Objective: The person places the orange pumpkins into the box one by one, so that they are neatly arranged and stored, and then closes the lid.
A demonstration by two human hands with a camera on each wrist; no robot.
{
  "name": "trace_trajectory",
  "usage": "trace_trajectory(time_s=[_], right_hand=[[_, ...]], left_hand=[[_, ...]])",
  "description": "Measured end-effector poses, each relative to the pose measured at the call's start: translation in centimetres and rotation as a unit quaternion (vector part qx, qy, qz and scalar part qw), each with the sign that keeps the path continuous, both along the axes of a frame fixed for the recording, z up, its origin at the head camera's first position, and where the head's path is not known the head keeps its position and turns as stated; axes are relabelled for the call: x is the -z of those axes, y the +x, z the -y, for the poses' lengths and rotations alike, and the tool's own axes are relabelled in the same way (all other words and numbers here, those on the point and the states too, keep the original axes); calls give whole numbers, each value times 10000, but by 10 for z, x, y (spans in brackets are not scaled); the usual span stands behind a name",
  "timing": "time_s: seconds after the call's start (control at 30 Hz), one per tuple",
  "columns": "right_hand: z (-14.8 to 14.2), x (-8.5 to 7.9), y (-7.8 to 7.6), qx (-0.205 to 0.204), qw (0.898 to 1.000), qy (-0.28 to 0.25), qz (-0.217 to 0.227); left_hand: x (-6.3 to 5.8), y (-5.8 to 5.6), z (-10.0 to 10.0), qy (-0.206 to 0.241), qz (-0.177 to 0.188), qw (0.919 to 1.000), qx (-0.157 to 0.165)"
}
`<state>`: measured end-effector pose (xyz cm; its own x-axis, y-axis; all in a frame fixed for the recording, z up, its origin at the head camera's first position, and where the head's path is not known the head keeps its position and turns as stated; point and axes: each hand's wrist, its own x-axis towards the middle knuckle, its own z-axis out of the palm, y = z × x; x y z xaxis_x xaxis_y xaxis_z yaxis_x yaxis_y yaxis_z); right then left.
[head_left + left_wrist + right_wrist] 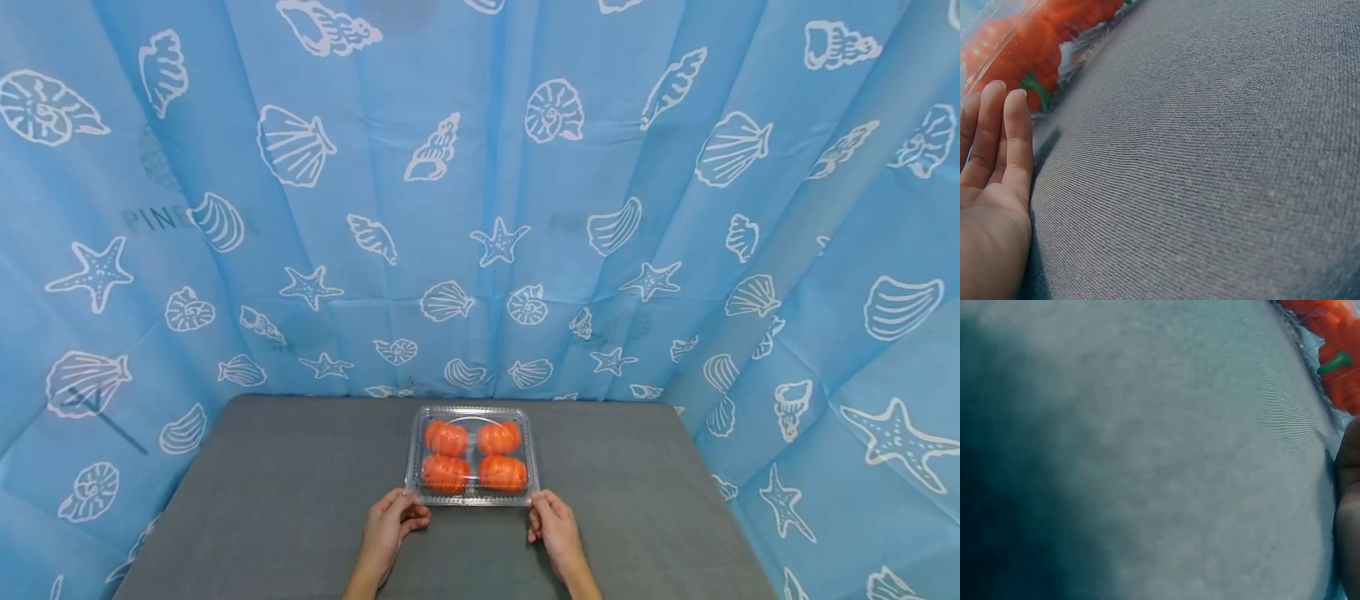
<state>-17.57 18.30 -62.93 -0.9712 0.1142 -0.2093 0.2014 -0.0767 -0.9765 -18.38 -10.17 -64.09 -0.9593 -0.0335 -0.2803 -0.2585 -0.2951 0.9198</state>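
Observation:
A clear plastic clamshell box (pixel 414 450) lies on the grey cloth with its lid down. Inside sit several orange, ribbed, pumpkin-like pieces (pixel 503 473); green stems show in both wrist views. At the box's near left corner, my left hand (pixel 386 525) pinches the edge. My right hand (pixel 557 527) pinches the near right corner, its other fingers curled in below. In the left wrist view, the fingers (pixel 1019 134) rise in front of an orange piece (pixel 1013 53). Only a sliver of the right hand (pixel 1350 512) shows in the right wrist view.
Grey cloth (pixel 300 483) covers the table on both sides of the box. A blue curtain (pixel 480 192) with white shells and starfish hangs behind the table and along its left and right sides.

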Motion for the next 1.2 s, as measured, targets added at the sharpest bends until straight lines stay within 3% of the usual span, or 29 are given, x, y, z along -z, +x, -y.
trace_trajectory(time_s=[0.57, 0.73, 0.87, 1.03, 1.2], right_hand=[[-3, 1, -7, -159, 9999, -33, -58], [-8, -6, -13, -246, 9996, -3, 161], [-13, -19, -18, -457, 9973, 474, 314], [-25, -42, -28, -955, 9800, 1698, 409], [-37, -56, -37, -1130, 9491, 2938, 72]], left_hand=[[-4, -5, 0, 95, 96, 9999, -4], [-8, -8, -4, -79, 90, 9997, 233], [-14, -12, -3, -563, 165, 9967, 560], [-26, -22, 3, -1742, 110, 9809, 863], [-40, -32, 11, -3041, -400, 9491, 711]])
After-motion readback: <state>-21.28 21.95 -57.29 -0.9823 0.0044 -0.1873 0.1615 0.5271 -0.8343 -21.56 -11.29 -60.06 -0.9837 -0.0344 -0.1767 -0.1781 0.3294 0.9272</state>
